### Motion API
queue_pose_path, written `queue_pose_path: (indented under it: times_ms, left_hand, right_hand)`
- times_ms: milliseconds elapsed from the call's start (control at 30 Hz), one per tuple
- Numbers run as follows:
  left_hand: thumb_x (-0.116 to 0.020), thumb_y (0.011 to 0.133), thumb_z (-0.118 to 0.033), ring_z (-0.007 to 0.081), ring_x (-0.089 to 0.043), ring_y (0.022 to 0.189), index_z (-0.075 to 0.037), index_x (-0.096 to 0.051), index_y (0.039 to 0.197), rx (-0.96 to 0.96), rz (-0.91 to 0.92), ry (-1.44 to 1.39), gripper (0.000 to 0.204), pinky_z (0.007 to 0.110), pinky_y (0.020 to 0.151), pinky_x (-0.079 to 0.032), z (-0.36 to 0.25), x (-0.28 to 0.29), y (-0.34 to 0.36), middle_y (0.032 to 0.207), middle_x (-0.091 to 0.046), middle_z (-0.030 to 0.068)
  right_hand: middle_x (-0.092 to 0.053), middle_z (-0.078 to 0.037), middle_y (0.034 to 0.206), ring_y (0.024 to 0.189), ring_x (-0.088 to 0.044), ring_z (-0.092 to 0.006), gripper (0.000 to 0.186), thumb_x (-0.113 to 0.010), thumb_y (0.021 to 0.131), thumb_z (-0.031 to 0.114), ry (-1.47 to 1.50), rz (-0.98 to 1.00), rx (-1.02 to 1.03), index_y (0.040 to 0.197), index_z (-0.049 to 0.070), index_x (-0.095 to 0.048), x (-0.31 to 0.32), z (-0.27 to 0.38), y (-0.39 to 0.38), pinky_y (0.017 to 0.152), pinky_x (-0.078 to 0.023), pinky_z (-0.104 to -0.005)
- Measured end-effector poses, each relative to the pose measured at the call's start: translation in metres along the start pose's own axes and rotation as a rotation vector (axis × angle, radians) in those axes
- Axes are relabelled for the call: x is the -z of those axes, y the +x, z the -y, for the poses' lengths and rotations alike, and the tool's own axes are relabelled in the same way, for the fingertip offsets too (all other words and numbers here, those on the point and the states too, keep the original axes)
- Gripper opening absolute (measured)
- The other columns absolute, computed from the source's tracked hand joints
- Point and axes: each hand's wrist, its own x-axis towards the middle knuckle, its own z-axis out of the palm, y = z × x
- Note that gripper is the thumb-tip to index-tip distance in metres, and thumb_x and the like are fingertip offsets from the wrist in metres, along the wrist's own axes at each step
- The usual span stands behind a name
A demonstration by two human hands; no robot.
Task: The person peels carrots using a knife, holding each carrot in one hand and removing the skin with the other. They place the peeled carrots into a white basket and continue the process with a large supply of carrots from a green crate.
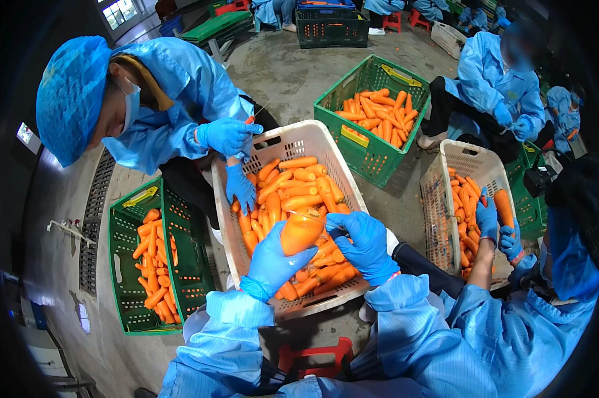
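Carrot [300, 235] grasped in left hand [271, 265], above white crate [309, 140]. Long axis foreshortened, exact direction unclear. Right hand [367, 248] just beside, rightward; fingers curled, any held item unreadable.

free: floor [401, 207] right of central crate [334, 160] | obstacle: co-worker's hand [240, 186] inside

orange carrots [306, 190], centre; white crate [306, 140] there; blue gloves [367, 249], pinstriped blue sleeves [405, 312], lower centre; green crate [192, 272], yellow handle [140, 196], left; red stool [343, 349], bottom.
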Motion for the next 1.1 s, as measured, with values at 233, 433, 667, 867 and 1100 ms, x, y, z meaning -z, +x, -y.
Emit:
queue_pose_path:
  times_ms: [233, 433, 667, 867, 1100]
  left_hand:
    - [-0.076, 0.073, -0.027, 0.0111, -0.062, 0.061, -0.006, -0.051, 0.117, -0.017, -0.011, 0.216, 0.054, 0.027, 0.055, -0.05, -0.009, 0.002, 0.0, 0.085, -0.065, 0.0064]
    - [-0.075, 0.074, -0.026, 0.0149, -0.062, 0.082, -0.005, -0.052, 0.116, 0.0, -0.034, 0.13, 0.053, 0.03, 0.074, -0.05, -0.002, 0.004, 0.003, 0.096, -0.064, 0.0089]
    - [-0.076, 0.074, -0.025, 0.0163, -0.06, 0.092, -0.005, -0.053, 0.114, 0.021, -0.028, 0.03, 0.051, 0.031, 0.082, -0.047, 0.006, 0.003, 0.005, 0.102, -0.062, 0.0087]
    - [-0.076, 0.073, -0.024, 0.0162, -0.06, 0.092, -0.005, -0.053, 0.115, 0.024, -0.008, 0.063, 0.051, 0.03, 0.082, -0.047, 0.011, 0.006, 0.007, 0.102, -0.063, 0.0086]
    - [-0.075, 0.073, -0.026, 0.0166, -0.061, 0.093, -0.006, -0.053, 0.114, 0.023, 0.001, 0.117, 0.05, 0.031, 0.082, -0.048, 0.006, 0.006, 0.007, 0.103, -0.063, 0.0087]
  right_hand:
    - [-0.058, -0.005, 0.076, 0.068, -0.054, -0.0274, 0.037, -0.066, 0.071, 0.005, -0.113, 0.021, 0.069, 0.107, 0.012, -0.057, -0.002, 0.005, 0.007, 0.06, -0.043, -0.0389]
    - [-0.06, -0.007, 0.081, 0.073, -0.058, -0.027, 0.034, -0.063, 0.076, 0.006, -0.069, 0.105, -0.018, 0.109, 0.01, -0.057, -0.003, 0.004, 0.004, 0.063, -0.046, -0.0379]
    - [-0.066, -0.008, 0.086, 0.071, -0.066, -0.0234, 0.024, -0.065, 0.083, 0.017, 0.097, 0.034, -0.233, 0.105, 0.01, -0.06, -0.009, 0.004, -0.003, 0.057, -0.052, -0.0313]
    - [-0.066, -0.007, 0.08, 0.069, -0.066, -0.023, 0.022, -0.067, 0.08, 0.016, 0.145, 0.042, -0.202, 0.1, 0.011, -0.06, -0.005, 0.012, 0.0, 0.057, -0.052, -0.0313]
    - [-0.06, -0.007, 0.074, 0.065, -0.061, -0.025, 0.017, -0.066, 0.075, 0.012, 0.074, 0.092, -0.097, 0.09, 0.011, -0.058, -0.001, 0.01, 0.001, 0.054, -0.048, -0.0351]
